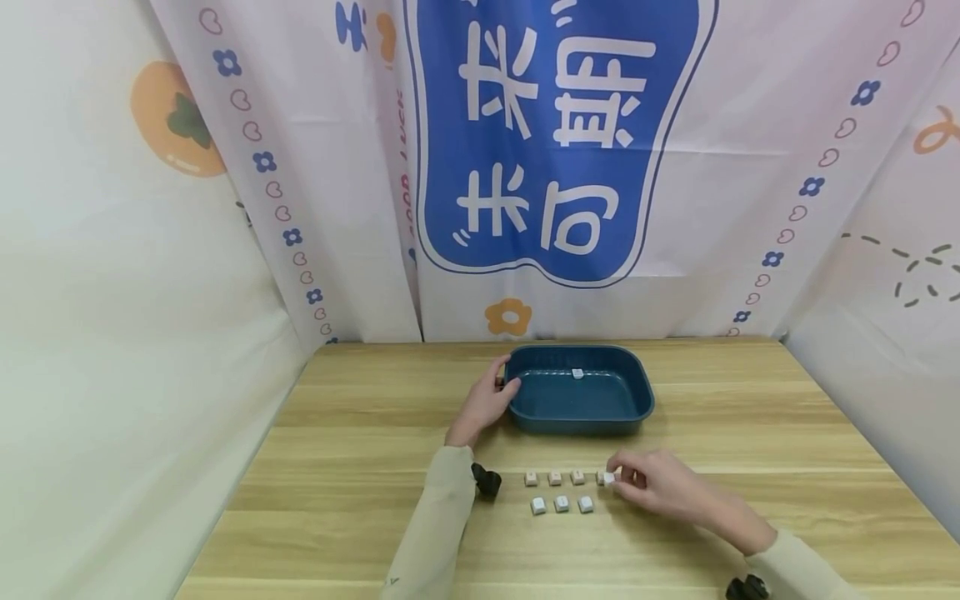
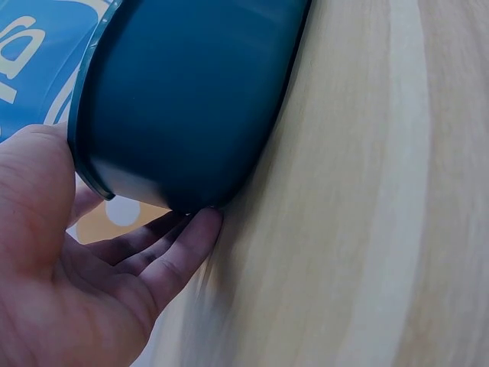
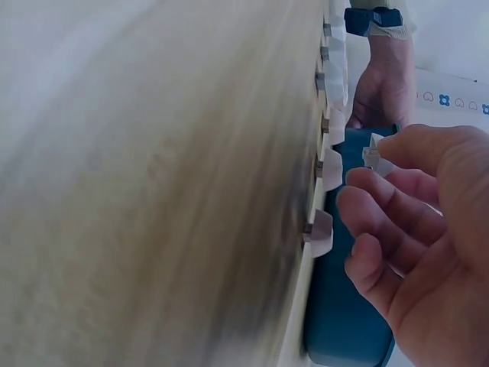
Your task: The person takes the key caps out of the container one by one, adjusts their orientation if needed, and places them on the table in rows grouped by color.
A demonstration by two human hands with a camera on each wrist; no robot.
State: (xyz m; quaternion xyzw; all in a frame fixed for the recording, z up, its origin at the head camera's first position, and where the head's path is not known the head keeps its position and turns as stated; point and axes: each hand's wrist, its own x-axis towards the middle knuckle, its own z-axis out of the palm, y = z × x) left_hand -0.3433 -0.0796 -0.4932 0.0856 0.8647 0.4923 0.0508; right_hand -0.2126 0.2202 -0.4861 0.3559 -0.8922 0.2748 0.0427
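Observation:
A dark teal tray (image 1: pixel 581 427) stands toward the back of the table, with one white keycap (image 1: pixel 577 374) lying inside it. My left hand (image 1: pixel 483 404) grips the tray's left end, thumb over the rim and fingers against the outer wall, as the left wrist view shows. Between thumb and fingertips, my right hand (image 1: pixel 663 486) pinches a small white keycap (image 3: pixel 371 153). That hand is just at the right end of a back row of keycaps (image 1: pixel 555 478), and the held cap partly covers the last one. Nearer me runs a front row of 3 keycaps (image 1: pixel 562 503).
The wood-grain table (image 1: pixel 360 492) carries the tray and the keycaps. A printed curtain (image 1: pixel 360 308) hangs right behind its back edge, with white fabric along both sides. Black bands (image 1: pixel 486 481) sit on both wrists.

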